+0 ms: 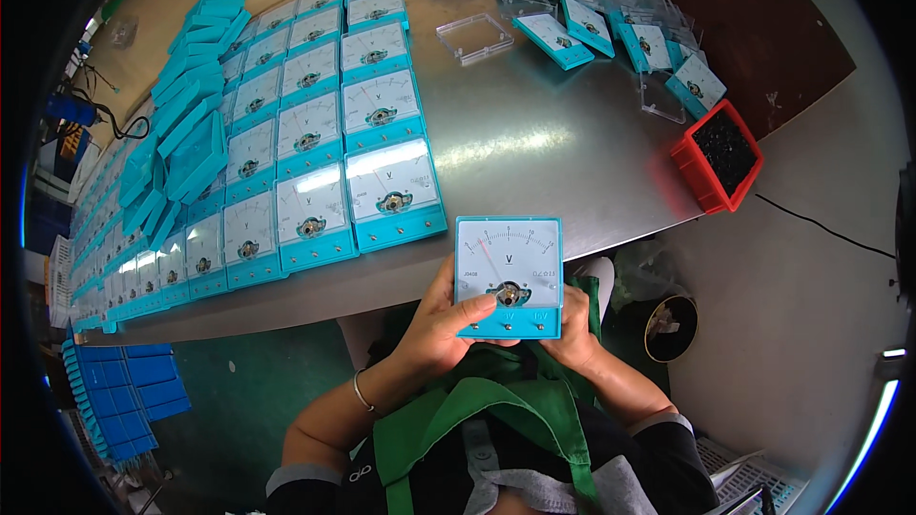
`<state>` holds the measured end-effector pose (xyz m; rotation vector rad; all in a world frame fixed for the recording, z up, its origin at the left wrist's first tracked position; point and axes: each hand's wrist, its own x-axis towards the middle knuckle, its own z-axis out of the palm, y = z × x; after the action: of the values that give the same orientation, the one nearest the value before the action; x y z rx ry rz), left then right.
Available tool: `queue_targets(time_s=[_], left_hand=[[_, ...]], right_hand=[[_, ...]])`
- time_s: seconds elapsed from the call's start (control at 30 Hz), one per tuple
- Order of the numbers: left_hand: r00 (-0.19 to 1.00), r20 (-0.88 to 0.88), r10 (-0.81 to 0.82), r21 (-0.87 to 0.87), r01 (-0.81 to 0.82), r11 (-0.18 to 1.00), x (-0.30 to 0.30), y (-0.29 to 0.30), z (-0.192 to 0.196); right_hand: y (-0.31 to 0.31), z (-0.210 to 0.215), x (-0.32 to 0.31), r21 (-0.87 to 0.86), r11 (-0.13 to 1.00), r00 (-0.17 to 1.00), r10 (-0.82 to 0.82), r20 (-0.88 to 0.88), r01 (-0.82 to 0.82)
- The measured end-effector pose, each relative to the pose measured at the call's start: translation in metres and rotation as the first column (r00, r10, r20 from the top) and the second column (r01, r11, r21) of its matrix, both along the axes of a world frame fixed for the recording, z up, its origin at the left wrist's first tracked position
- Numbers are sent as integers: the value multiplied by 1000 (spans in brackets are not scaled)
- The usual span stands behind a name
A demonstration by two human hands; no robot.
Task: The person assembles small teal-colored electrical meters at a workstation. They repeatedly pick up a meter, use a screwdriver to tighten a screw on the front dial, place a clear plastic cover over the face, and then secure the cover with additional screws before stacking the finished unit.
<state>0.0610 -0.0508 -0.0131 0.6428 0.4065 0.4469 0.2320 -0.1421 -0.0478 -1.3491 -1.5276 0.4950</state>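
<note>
A voltmeter [509, 262] with a white dial face and a teal lower panel is held upright in front of me, near the table's front edge. My left hand [442, 324] grips its left side, with the thumb across the lower front near the dial's pivot. At the lower right edge my right hand [574, 327] is closed against the meter; its fingertips are partly hidden behind it. Rows of similar voltmeters [393, 191] stand on the metal table to the left.
Teal cases [196, 153] are heaped over the left rows. At the far right lie more meters [553, 38] and clear covers [474, 38]. A red bin [692, 167] of small black parts sits at the table's right edge. Blue bins [129, 391] stand below left.
</note>
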Motion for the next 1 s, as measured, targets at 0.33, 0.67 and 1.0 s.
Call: queue_targets(time_s=[0.33, 0.67, 1.0], left_hand=[[1000, -10, -1, -18, 1, 1000, 2, -6, 2], [999, -30, -10, -13, 9, 1000, 6, -10, 2], [999, 30, 29, -9, -28, 1000, 4, -14, 1]], right_hand=[[-7, -8, -15, 137, 974, 982, -187, 27, 181], [-8, -12, -16, 230, 945, 959, -263, 106, 234], [-5, -10, -20, 318, 911, 929, -328, 172, 263]])
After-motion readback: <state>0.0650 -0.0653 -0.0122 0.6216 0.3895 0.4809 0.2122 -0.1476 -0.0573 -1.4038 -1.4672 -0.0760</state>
